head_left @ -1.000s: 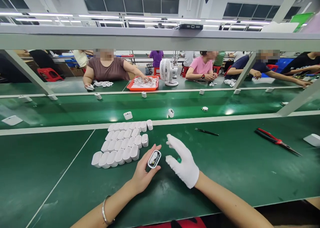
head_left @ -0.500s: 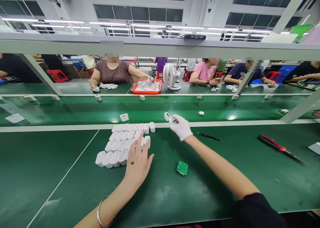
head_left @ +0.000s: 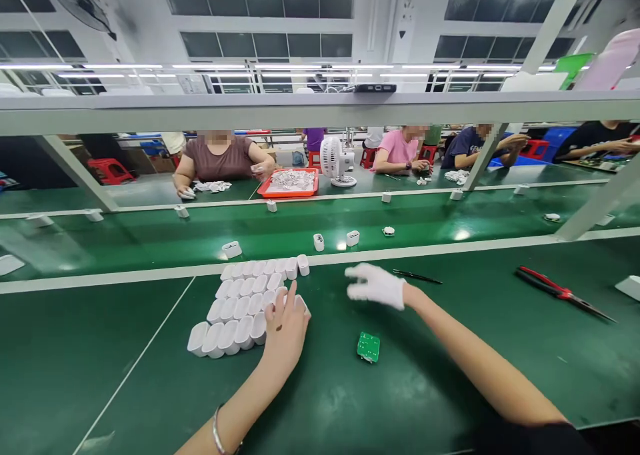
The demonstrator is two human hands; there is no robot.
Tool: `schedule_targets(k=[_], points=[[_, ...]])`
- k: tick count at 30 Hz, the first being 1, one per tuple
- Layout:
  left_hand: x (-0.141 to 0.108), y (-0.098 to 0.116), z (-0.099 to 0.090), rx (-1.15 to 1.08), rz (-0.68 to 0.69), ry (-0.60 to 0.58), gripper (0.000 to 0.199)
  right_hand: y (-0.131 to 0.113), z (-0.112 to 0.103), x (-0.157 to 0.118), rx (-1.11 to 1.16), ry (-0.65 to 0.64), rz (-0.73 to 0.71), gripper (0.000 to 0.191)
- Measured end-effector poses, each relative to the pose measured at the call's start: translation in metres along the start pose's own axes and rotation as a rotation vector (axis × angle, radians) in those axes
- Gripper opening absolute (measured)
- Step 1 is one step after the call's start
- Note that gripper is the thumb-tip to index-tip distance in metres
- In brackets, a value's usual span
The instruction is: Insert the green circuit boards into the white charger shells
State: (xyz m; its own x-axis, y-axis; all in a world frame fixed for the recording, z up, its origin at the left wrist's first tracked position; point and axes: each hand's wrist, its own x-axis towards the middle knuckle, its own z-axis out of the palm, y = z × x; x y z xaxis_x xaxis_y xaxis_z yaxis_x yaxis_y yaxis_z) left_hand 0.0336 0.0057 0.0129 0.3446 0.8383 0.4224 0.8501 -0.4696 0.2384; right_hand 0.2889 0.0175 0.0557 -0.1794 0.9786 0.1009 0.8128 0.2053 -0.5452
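White cases (head_left: 229, 335), four rows on my green table (head_left: 150, 382); five show in the front row, full count blocked by my left hand (head_left: 286, 325). That hand: index stretched over the rows, other fingers bent at the end case (head_left: 303, 303) of the third row; can't tell if they grip it. Right hand (head_left: 375, 286), white glove: fingers loosely apart, nothing seen in them. One green circuit board (head_left: 369, 347) between my forearms. One tweezers (head_left: 417, 277), one red-black pliers (head_left: 565, 295), right side. Green strip (head_left: 280, 228) ahead: three nearer cases, one (head_left: 319, 243) with dark parts inside. One orange tray (head_left: 290, 194) beyond, full of white pieces (head_left: 290, 179).
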Motion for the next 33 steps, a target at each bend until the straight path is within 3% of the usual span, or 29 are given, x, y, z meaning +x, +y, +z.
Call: schedule_targets(k=[3, 7, 10, 12, 14, 16, 18, 21, 25, 28, 33], points=[[-0.011, 0.006, 0.003, -0.126, 0.052, -0.095, 0.009, -0.015, 0.019, -0.062, -0.077, -0.196, -0.099, 0.069], [-0.022, 0.008, 0.017, -0.277, -0.007, -0.131, 0.046, -0.02, 0.04, -0.099, -0.257, -0.109, -0.048, 0.015], [-0.022, 0.004, 0.024, -0.503, -0.128, -0.208, 0.064, -0.008, 0.037, -0.095, -0.365, 0.076, -0.024, 0.03], [-0.021, 0.001, 0.026, -0.647, -0.21, -0.277, 0.07, 0.006, 0.028, -0.09, -0.446, 0.217, 0.077, 0.029], [-0.019, -0.002, 0.026, -0.701, -0.258, -0.303, 0.069, 0.02, 0.017, -0.089, -0.398, 0.261, 0.192, 0.036], [-0.017, -0.004, 0.026, -0.704, -0.271, -0.302, 0.062, 0.031, 0.007, -0.092, -0.208, 0.157, 0.18, 0.04], [-0.017, -0.006, 0.027, -0.695, -0.256, -0.302, 0.053, 0.036, 0.003, -0.096, -0.038, 0.0, 0.03, 0.042], [-0.016, -0.006, 0.027, -0.699, -0.233, -0.311, 0.049, 0.03, 0.008, -0.097, -0.021, -0.141, -0.146, 0.036], [-0.017, -0.005, 0.025, -0.706, -0.223, -0.349, 0.054, 0.016, 0.022, -0.093, -0.074, -0.127, -0.093, 0.014], [-0.018, -0.004, 0.023, -0.724, -0.208, -0.371, 0.06, 0.015, 0.025, -0.093, 0.0, -0.126, -0.107, 0.025], [-0.022, 0.0, 0.019, -0.761, -0.118, -0.375, 0.061, 0.011, 0.032, -0.09, 0.107, -0.068, -0.147, 0.022]])
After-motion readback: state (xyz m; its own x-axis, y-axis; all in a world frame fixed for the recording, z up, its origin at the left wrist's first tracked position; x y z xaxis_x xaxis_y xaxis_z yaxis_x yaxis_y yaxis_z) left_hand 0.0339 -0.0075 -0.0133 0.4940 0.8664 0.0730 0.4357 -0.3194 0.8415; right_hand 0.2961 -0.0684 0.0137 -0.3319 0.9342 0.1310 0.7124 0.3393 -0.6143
